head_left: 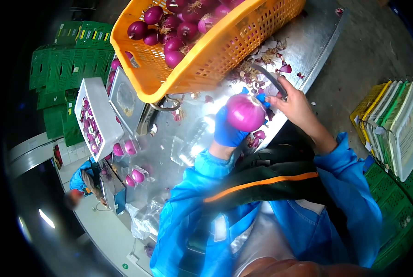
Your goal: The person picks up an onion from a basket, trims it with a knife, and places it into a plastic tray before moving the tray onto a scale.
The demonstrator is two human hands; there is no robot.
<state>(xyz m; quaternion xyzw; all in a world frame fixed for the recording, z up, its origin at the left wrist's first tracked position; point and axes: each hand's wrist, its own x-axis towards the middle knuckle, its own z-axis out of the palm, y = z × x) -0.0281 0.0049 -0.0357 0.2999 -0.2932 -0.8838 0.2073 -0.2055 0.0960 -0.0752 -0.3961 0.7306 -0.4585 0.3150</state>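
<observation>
My left hand [228, 129], in a blue glove, grips a large red onion [246, 113] from below and the side. My bare right hand [295, 102] is closed around what looks like a small knife [270, 79] with a dark, curved blade pointing away from me. Its thumb is at the onion's right side, by the blue glove fingertips. Loose onion skins and root bits [266, 57] litter the metal table [324, 30] beyond my hands. Some purple peelings [257, 137] lie under the onion.
An orange crate [206, 69] of red onions stands tilted ahead. To the left are a scale [127, 99], a white box [100, 117] of small packs and clear trays [139, 175] with onions. Another person [84, 180] works farther left. Stacked crates [395, 124] stand right.
</observation>
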